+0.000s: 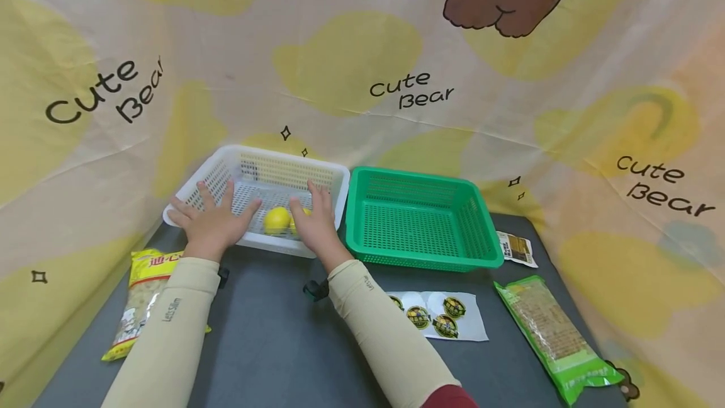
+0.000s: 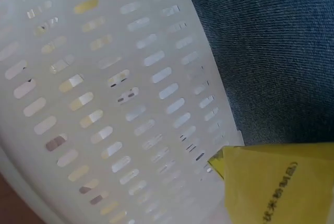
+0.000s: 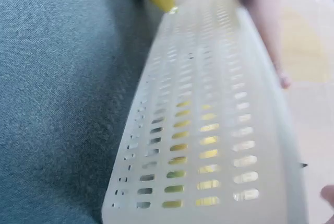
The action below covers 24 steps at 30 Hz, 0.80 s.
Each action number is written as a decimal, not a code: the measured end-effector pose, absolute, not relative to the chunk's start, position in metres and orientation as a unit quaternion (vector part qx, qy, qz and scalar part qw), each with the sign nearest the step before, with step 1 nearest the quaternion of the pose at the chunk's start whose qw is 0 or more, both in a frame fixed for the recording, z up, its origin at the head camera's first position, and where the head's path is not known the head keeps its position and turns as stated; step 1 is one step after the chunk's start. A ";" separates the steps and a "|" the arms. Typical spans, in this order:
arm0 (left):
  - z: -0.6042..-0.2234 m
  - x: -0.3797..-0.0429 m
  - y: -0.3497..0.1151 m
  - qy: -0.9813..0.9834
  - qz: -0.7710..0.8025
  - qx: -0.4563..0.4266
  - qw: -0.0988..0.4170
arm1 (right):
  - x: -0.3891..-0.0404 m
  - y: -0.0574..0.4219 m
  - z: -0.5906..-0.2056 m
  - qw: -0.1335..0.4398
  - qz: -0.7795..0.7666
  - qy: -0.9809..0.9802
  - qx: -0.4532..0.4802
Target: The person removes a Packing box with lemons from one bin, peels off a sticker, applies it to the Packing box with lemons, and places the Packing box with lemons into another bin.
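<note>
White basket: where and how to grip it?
Probably by the rims of its short ends, from above: the white basket stands upright, open-topped, with a rim all round. The green basket crowds its right end, so there fingers likely fit better inside.

Looks like a little corner closed in by a bear cloth (image 1: 226, 49), hung behind and beside the white basket (image 1: 269, 191). Has a grey table (image 1: 272, 332) under that basket. Can't tell whether in a home or a workroom.
</note>
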<state>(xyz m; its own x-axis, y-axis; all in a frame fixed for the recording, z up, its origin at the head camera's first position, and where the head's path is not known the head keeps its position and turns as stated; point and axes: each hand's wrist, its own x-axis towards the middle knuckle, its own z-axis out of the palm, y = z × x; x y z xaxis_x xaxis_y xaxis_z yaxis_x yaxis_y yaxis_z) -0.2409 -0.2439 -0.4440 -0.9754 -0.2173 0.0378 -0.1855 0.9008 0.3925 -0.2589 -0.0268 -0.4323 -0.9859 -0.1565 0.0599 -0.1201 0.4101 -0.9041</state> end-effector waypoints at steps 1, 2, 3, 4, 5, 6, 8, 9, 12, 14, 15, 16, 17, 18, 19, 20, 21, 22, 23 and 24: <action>-0.444 -0.241 -0.245 -0.974 -0.196 0.106 0.040 | -0.260 -0.029 -0.432 0.026 -0.532 0.843 -0.076; -0.443 -0.241 -0.245 -0.974 -0.195 0.107 0.038 | -0.262 -0.032 -0.432 0.033 -0.528 0.846 -0.068; -0.443 -0.241 -0.246 -0.974 -0.194 0.108 0.037 | -0.264 -0.034 -0.432 0.041 -0.524 0.849 -0.060; -0.443 -0.242 -0.247 -0.975 -0.193 0.108 0.036 | -0.265 -0.036 -0.432 0.049 -0.523 0.850 -0.049; -0.443 -0.242 -0.248 -0.975 -0.192 0.109 0.035 | -0.267 -0.038 -0.432 0.058 -0.519 0.852 -0.039; -0.443 -0.243 -0.249 -0.975 -0.192 0.110 0.035 | -0.269 -0.040 -0.432 0.068 -0.515 0.854 -0.028; -0.442 -0.244 -0.252 -0.975 -0.190 0.111 0.034 | -0.273 -0.044 -0.433 0.087 -0.505 0.859 -0.007; -0.441 -0.245 -0.253 -0.975 -0.189 0.111 0.034 | -0.276 -0.047 -0.434 0.097 -0.502 0.859 0.004; -0.439 -0.246 -0.254 -0.975 -0.187 0.113 0.030 | -0.283 -0.052 -0.436 0.124 -0.498 0.858 0.028; -0.439 -0.247 -0.254 -0.975 -0.186 0.115 0.026 | -0.288 -0.053 -0.439 0.144 -0.499 0.853 0.041; -0.439 -0.248 -0.254 -0.976 -0.185 0.116 0.025 | -0.290 -0.054 -0.440 0.153 -0.498 0.852 0.047; -0.439 -0.249 -0.255 -0.975 -0.185 0.116 0.023 | -0.291 -0.054 -0.442 0.160 -0.494 0.853 0.051; -0.440 -0.250 -0.256 -0.975 -0.186 0.116 0.023 | -0.293 -0.055 -0.443 0.165 -0.493 0.853 0.055; -0.440 -0.251 -0.257 -0.975 -0.187 0.115 0.023 | -0.294 -0.055 -0.444 0.169 -0.491 0.853 0.060; -0.440 -0.251 -0.258 -0.976 -0.187 0.113 0.023 | -0.295 -0.056 -0.445 0.169 -0.486 0.855 0.063; -0.440 -0.252 -0.260 -0.976 -0.186 0.111 0.023 | -0.296 -0.056 -0.446 0.168 -0.484 0.856 0.065; -0.441 -0.253 -0.263 -0.976 -0.185 0.109 0.023 | -0.296 -0.057 -0.447 0.166 -0.483 0.857 0.065; -0.441 -0.254 -0.265 -0.977 -0.183 0.107 0.022 | -0.297 -0.058 -0.448 0.166 -0.480 0.859 0.066; -0.441 -0.254 -0.268 -0.978 -0.181 0.104 0.022 | -0.297 -0.058 -0.449 0.165 -0.481 0.859 0.066; -0.441 -0.255 -0.271 -0.979 -0.178 0.101 0.020 | -0.297 -0.059 -0.450 0.163 -0.480 0.859 0.064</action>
<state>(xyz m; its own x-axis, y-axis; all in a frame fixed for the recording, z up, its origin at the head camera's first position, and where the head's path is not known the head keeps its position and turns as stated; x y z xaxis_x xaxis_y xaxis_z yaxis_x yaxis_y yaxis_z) -0.2546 -0.2708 -0.4413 -0.9787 -0.2051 0.0036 -0.1907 0.9162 0.3525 -0.2975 -0.0591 -0.4496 -0.9383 -0.0461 -0.3428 0.2678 0.5308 -0.8041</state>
